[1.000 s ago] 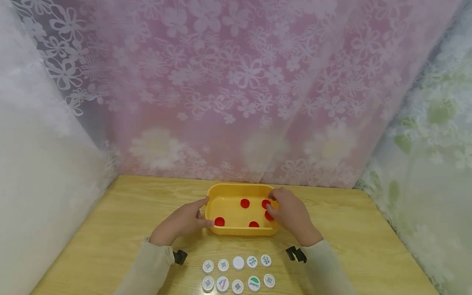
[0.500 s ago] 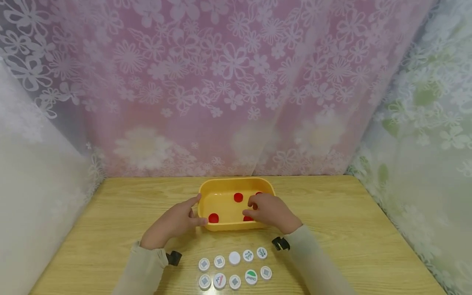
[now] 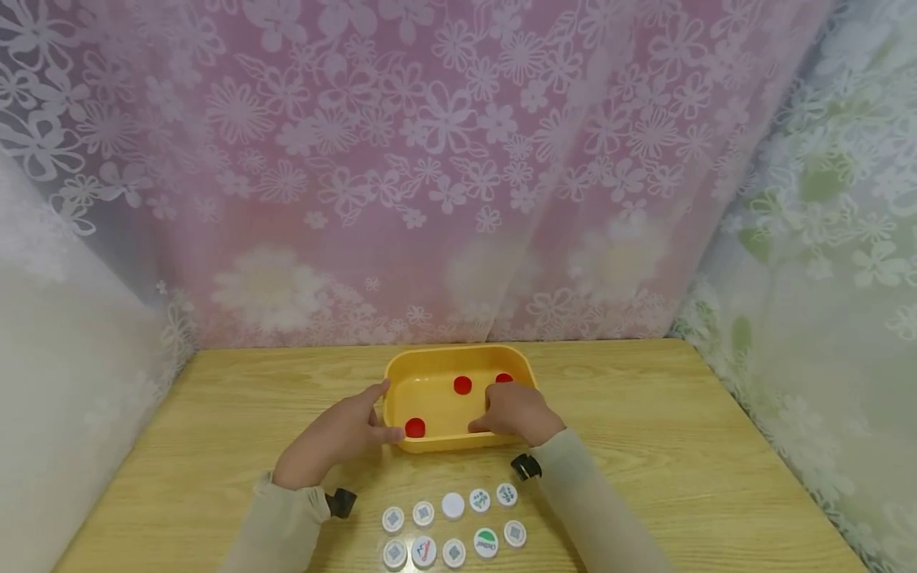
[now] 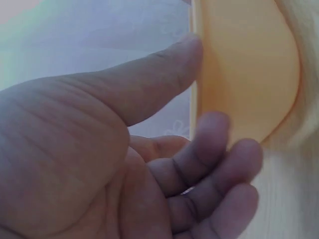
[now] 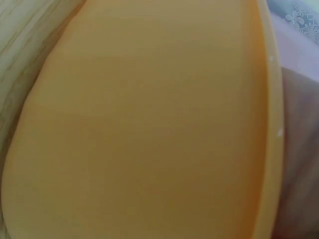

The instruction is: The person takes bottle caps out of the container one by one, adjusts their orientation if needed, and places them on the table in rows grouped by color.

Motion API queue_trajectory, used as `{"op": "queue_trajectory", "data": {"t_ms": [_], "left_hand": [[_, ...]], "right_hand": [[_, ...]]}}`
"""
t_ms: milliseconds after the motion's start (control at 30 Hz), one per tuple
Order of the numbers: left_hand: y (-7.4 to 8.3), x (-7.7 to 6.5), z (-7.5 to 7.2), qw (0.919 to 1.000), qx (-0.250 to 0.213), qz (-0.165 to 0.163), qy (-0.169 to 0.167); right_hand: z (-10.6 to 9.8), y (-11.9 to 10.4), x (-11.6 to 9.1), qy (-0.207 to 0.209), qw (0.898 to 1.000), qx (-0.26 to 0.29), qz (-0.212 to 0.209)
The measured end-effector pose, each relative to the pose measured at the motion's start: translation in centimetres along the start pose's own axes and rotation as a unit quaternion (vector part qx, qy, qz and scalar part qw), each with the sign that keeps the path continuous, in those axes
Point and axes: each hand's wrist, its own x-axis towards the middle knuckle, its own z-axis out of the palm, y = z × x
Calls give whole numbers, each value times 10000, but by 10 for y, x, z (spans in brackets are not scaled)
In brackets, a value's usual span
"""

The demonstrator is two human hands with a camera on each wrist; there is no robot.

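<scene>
A yellow plastic tub (image 3: 430, 443) stands on the table with red round caps inside. One red cap (image 3: 415, 428) lies near the front left corner, another red cap (image 3: 462, 385) towards the back, and a third is partly covered by the right hand. My left hand (image 3: 337, 438) holds the tub's left end, thumb at the front corner and index finger at the side rim; its other fingers bend against the outer wall in the left wrist view. My right hand (image 3: 517, 410) reaches down inside the tub's right end. Its fingertips are hidden, and I cannot tell whether they pinch a cap.
In front of the tub, white bottle caps (image 3: 453, 506) lie in two rows on the wooden table (image 3: 272, 382), some with printed tops. A pink floral curtain (image 3: 430, 199) hangs behind the table. Pale floral cloths (image 3: 817, 278) stand at both sides.
My right hand has moved left and down from the tub's right rim into the tub, covering red caps at the front right. The left hand stays at the left end. The head view has shifted.
</scene>
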Motion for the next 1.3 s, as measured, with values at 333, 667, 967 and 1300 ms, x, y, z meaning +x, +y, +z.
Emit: {"op": "queue_trajectory", "data": {"t_ms": [333,667,967,1300], "left_hand": [[3,-1,3,9997,174,126,67],[4,1,1,9991,399,142,25],[-2,2,1,9998,61,121,-161],[-4,3,1,9997,97,127,-164]], "right_hand": [[-1,2,-2,-150,9998,76,117],[-2,3,-3,-205,9996,-95,150],[-2,7,-1,-182,9998,1,-102],[-28,-22,-48,869,9850,64,-1492]]}}
